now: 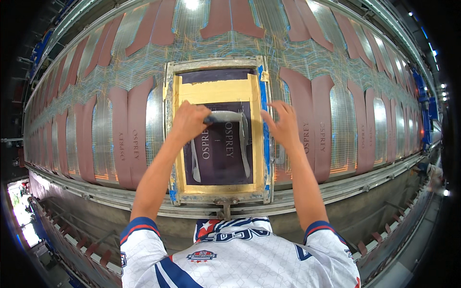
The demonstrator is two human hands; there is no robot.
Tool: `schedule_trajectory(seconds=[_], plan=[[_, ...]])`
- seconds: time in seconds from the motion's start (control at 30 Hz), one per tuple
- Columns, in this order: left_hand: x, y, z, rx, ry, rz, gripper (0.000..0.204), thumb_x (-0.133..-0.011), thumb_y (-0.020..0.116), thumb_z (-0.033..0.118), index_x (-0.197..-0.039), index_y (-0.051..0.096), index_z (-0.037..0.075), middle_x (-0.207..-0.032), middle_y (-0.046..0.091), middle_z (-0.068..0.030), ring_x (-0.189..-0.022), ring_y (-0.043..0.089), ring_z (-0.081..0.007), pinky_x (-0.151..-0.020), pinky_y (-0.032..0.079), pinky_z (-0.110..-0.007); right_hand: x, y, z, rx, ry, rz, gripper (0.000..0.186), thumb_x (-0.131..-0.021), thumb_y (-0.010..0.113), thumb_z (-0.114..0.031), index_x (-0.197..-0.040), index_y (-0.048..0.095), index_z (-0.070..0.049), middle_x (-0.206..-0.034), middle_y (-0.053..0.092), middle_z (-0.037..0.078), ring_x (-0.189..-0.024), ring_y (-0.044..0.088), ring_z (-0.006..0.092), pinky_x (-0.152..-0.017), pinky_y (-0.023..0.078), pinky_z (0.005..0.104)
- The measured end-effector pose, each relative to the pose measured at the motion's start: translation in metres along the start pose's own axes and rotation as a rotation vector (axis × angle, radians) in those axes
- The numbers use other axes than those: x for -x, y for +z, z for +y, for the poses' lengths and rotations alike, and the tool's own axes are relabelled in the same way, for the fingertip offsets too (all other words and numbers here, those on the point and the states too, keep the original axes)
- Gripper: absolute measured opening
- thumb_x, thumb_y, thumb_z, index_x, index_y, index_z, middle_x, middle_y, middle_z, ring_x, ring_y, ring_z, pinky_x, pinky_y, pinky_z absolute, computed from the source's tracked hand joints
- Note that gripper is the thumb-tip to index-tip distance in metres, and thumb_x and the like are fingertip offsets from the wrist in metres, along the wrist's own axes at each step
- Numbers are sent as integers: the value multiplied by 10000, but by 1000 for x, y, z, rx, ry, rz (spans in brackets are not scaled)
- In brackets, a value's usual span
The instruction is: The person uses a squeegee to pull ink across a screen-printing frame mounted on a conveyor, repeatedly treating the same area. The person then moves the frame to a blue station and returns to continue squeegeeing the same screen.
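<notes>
The left hand (188, 121) is closed in a fist around one end of a squeegee (229, 116), a pale bar with a dark tip poking out past the knuckles. The right hand (282, 126) is open, fingers spread, hovering at the other end of that bar; I cannot tell whether the fingertips actually touch it or the frame edge beneath.

The squeegee lies crosswise on the printing screen (218, 132), in the upper half of its dark mesh, between the two hands. The screen is a rectangular frame with worn metal edges, lined inside with yellowish tape and a strip of blue tape down its right side. Its centre is dark purple, with pale lettering and curved pale outlines showing through.

The screen sits flat on a long printing table (96, 81), covered in thin criss-crossing lines. Reddish-brown fabric pieces (129, 139), long and rounded at the ends, lie in rows on both sides of the screen and beyond it. Nearer than the screen, a metal rail (345, 185) runs along the table edge.
</notes>
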State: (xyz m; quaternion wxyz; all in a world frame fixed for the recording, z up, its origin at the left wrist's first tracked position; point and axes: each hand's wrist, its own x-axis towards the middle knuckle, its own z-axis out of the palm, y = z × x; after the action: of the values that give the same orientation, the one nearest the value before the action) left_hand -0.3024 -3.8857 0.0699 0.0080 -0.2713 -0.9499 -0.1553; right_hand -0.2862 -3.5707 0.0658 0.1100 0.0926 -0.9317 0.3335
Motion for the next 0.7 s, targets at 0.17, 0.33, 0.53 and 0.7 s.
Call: schedule_trajectory(seconds=[0.17, 0.33, 0.53, 0.7], plan=[[-50, -7, -26, -42, -74, -141, 201, -697, 831, 221, -851, 754, 117, -811, 720, -86, -779, 670, -327, -765, 496, -429, -84, 42, -58, 164, -202, -549, 388, -808, 788, -397, -1005, 706, -71, -1053, 713, 137, -1059, 634, 341, -957, 466, 469], [10, 10, 13, 71, -54, 19, 96, -728, 746, 127, -812, 700, 122, -834, 698, -98, -789, 667, -328, -823, 484, -470, -22, 65, -53, 164, -213, -538, 283, -721, 782, -193, -956, 674, -78, -898, 686, 153, -945, 642, 354, -875, 473, 489], [125, 19, 101, 141, -88, -82, 161, -692, 732, 99, -846, 691, 126, -869, 705, -61, -800, 679, -247, -817, 449, -403, 114, 25, -81, 44, -278, -508, 293, -716, 774, -147, -984, 672, -87, -922, 671, 106, -965, 631, 302, -912, 463, 442], [12, 5, 12, 5, -39, -80, 166, -723, 792, 192, -851, 706, 128, -826, 712, -70, -831, 685, -302, -802, 460, -446, -16, 49, -63, 179, -266, -499, 231, -746, 765, -178, -918, 645, -82, -902, 694, 136, -932, 654, 335, -844, 493, 459]])
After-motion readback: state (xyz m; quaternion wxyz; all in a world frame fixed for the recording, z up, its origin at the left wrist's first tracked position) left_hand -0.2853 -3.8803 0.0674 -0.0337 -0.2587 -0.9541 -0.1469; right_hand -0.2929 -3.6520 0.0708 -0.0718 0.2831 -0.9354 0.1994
